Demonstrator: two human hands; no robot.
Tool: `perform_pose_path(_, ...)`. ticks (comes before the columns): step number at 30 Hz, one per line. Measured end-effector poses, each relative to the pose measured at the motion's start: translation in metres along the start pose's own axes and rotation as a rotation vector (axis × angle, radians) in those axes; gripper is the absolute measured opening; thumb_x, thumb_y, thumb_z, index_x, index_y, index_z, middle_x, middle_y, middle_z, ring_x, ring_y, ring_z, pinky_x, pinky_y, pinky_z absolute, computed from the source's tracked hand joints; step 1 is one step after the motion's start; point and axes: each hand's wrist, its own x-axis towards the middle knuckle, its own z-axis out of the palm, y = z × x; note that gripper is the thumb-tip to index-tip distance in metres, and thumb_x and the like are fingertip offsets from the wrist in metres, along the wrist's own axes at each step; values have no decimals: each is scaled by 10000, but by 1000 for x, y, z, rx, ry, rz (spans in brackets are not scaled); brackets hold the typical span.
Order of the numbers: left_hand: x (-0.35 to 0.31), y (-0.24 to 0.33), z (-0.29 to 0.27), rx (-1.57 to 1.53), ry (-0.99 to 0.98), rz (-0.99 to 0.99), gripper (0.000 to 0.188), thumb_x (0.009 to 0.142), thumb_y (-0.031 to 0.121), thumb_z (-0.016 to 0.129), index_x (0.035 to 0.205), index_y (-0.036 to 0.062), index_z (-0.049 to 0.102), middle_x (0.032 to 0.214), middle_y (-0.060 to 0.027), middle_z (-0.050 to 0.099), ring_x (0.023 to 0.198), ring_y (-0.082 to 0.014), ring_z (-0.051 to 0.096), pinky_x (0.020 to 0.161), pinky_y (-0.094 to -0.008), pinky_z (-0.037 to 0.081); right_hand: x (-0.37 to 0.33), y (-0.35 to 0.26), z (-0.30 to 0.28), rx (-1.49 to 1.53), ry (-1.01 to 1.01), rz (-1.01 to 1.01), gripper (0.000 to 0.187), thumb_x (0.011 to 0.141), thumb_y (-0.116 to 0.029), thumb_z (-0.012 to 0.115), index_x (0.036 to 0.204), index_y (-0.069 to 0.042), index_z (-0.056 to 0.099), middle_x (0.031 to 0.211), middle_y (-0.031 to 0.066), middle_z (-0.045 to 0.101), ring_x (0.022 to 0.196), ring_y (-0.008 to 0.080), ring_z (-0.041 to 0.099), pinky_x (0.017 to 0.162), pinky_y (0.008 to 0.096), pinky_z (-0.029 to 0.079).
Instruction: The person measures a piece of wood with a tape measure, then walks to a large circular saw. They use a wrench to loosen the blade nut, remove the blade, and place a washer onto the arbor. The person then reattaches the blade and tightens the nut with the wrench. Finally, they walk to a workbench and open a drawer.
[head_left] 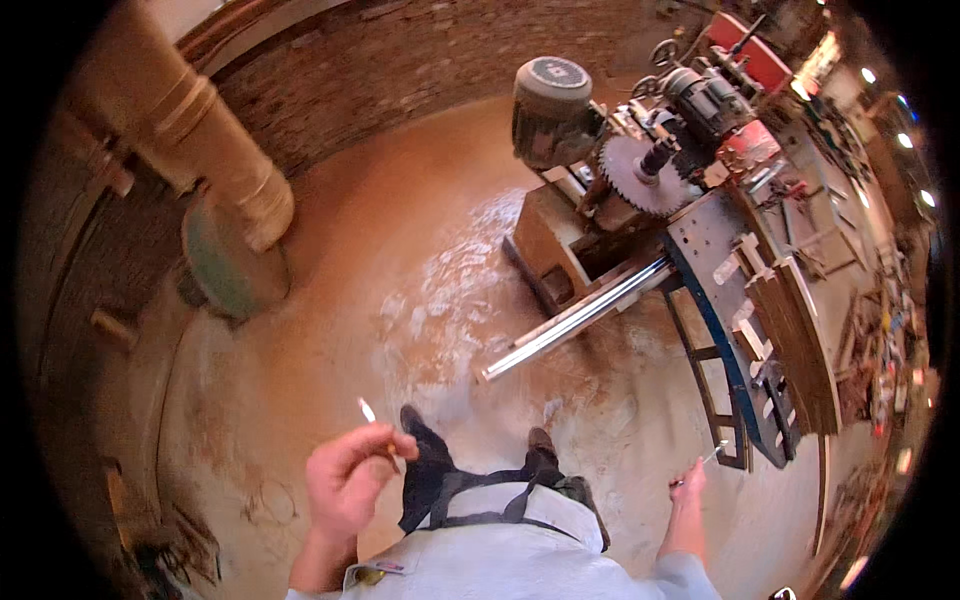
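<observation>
My left hand [352, 478] is raised at the lower left, its fingers pinched round a cigarette [368, 411], whose white end points up and away from me. Lower right, my right hand [688, 482] is closed round a thin metal tool [712, 453]; its slim shaft sticks out toward the machine's frame, and its exact kind is too small to make out. Neither hand touches the machine. A woodworking machine with a large toothed circular saw blade [640, 178] stands ahead to the right, nearest to my right hand.
A bright metal rail [590, 312] juts from the machine toward the floor's middle. A motor [553, 105] stands beside the blade, and a blue-edged metal table [722, 345] carries wooden pieces. Far left is a wide duct [215, 130] with a green round housing [228, 255]. Dust covers the floor [400, 300].
</observation>
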Motion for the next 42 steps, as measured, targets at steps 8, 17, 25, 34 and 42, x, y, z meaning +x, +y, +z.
perform_pose_path(8, 94, 98, -69, -465, -710, 28, 626, 926, 404, 615, 1403, 23, 473, 1234, -312, 582, 1126, -450, 586, 925, -531, 491, -159, 75, 94, 206, 13, -103, 296, 1016, -394, 411, 914, -120, 457, 568, 6, 384, 434, 174, 404, 420, 369, 402)
perform_pose_path(17, 237, 113, -68, -558, -1389, 90, 745, 891, 558, 558, 1298, -59, 466, 1182, -310, 552, 1064, -468, 568, 898, -532, 465, -214, 128, 201, 286, 142, -124, 226, 983, -313, 482, 937, -91, 477, 558, 17, 375, 420, 157, 394, 392, 355, 399)
perform_pose_path(25, 356, 135, -45, -573, -1779, 92, 885, 850, 691, 517, 1178, -130, 485, 1103, -296, 545, 979, -462, 570, 849, -513, 455, -289, 124, 317, 324, 130, -132, 190, 951, -264, 527, 902, -82, 507, 557, 19, 401, 423, 154, 432, 386, 350, 426)
perform_pose_path(34, 484, 146, -36, -689, -2097, 120, 972, 835, 756, 480, 1139, -168, 484, 1068, -280, 546, 897, -445, 564, 807, -481, 444, -366, 192, 336, 549, 524, -10, 182, 932, -256, 535, 866, -98, 473, 559, 8, 376, 421, 154, 397, 383, 355, 388)
perform_pose_path(42, 572, 138, 9, -469, -2209, -120, 773, 891, 636, 544, 1225, -60, 570, 1132, -229, 637, 1022, -356, 624, 857, -465, 504, -391, 226, 391, 704, 649, 44, 180, 927, -255, 539, 864, -93, 490, 564, 0, 361, 409, 155, 378, 386, 356, 379)
